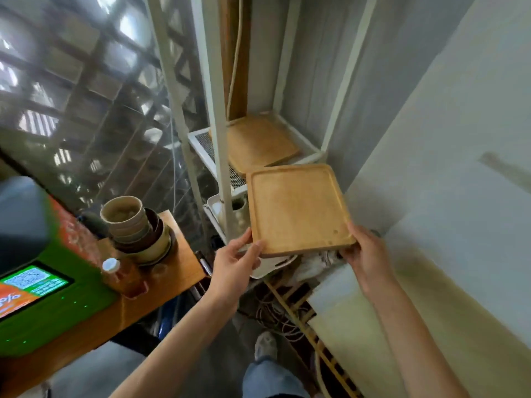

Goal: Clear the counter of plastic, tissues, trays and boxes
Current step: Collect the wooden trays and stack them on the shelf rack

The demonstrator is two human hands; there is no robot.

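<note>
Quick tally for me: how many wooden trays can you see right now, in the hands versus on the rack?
Wooden tray held in both hands: 1
Wooden tray lying on the white rack shelf: 1
Total: 2

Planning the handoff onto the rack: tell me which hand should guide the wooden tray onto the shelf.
Probably left. The left hand grips the wooden tray on the side nearest the rack shelf, where another tray lies. The right hand holds the wall-side corner.

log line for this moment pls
phase: stowing tray | left hand + right hand: holding wooden tray | target: rack shelf, tray there
</note>
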